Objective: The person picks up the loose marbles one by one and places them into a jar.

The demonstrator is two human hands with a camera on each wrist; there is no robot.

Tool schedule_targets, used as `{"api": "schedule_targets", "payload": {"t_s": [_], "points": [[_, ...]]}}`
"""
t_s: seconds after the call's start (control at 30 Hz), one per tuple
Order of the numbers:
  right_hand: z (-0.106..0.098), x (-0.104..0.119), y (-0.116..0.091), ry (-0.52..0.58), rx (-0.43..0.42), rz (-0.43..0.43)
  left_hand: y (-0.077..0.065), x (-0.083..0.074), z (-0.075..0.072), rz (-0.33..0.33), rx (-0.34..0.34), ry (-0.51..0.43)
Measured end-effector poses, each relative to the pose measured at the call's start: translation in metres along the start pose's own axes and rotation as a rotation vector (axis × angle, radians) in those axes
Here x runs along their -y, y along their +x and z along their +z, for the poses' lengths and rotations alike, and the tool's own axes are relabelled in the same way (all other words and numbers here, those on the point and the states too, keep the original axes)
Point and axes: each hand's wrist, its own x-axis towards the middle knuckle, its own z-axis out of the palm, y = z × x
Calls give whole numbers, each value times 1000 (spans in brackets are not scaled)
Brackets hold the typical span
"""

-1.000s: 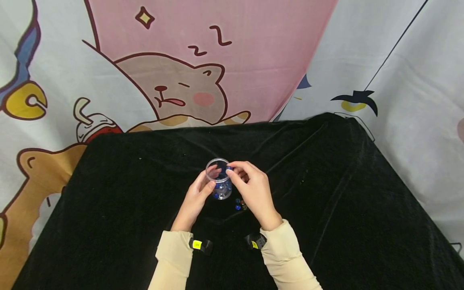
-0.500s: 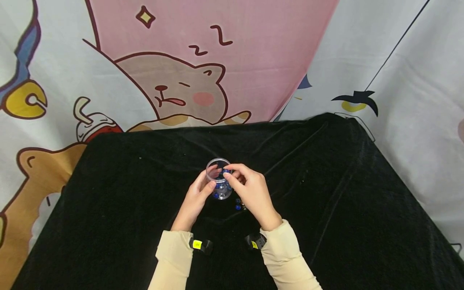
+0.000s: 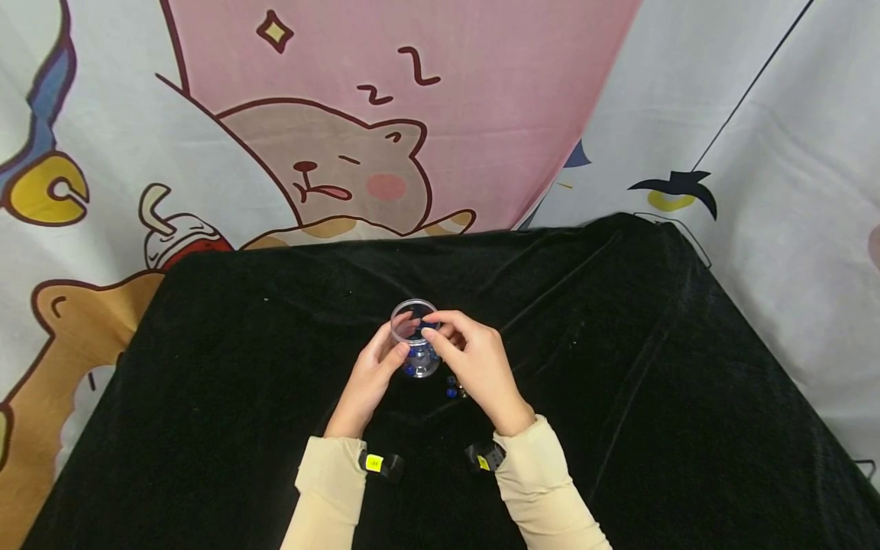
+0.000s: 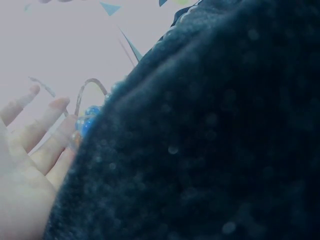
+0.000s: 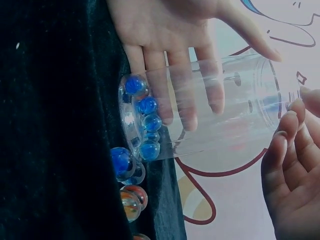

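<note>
A clear plastic jar [image 3: 417,340] stands upright on the black cloth, its mouth uncovered. Several blue marbles [image 5: 151,123] lie in its bottom. My left hand [image 3: 371,374] holds the jar from the left, thumb in front and fingers behind; the right wrist view shows those fingers through the wall. My right hand [image 3: 481,359] reaches over the near right rim, thumb and index fingertips slightly apart at the mouth. A blurred blue marble [image 5: 272,107] shows just inside the mouth, beyond these fingertips. The left wrist view shows the left hand pale and hazy.
Several loose marbles [image 3: 451,387], blue and orange, lie on the cloth right of the jar's base, partly behind my right hand. The black cloth [image 3: 241,397] covers the table, with folds. A printed curtain [image 3: 522,92] hangs behind.
My right fingertips have moved left from the right rim to over the jar's mouth. The blue marble they pinched has slipped from between them into the mouth. My left hand stays put.
</note>
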Motion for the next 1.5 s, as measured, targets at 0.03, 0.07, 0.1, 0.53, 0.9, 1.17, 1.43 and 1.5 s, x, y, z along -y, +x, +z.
{"api": "schedule_targets", "payload": {"t_s": [0.03,0.07,0.1,0.53,0.9,1.17,1.43,1.5], "points": [[0,0,0,1,1,-1,0,1,0,0,0,-3],[0,0,0,-1,2,-3,1,3,-1,-1,0,-9],[0,0,0,-3,4,-4,1,5,-2,-2,-1,-12],[-1,-2,0,-20,9,-8,6,24,-4,18,-15,-6],[-13,-6,3,-12,-13,4,7,24,-4,-1,-12,-23],[-20,-14,5,-70,47,59,8,24,-4,5,-14,-22],[-21,-20,3,-140,176,93,6,20,-4,2,-10,-15],[-21,-20,3,-146,188,105,5,13,-2,0,-6,-12]]}}
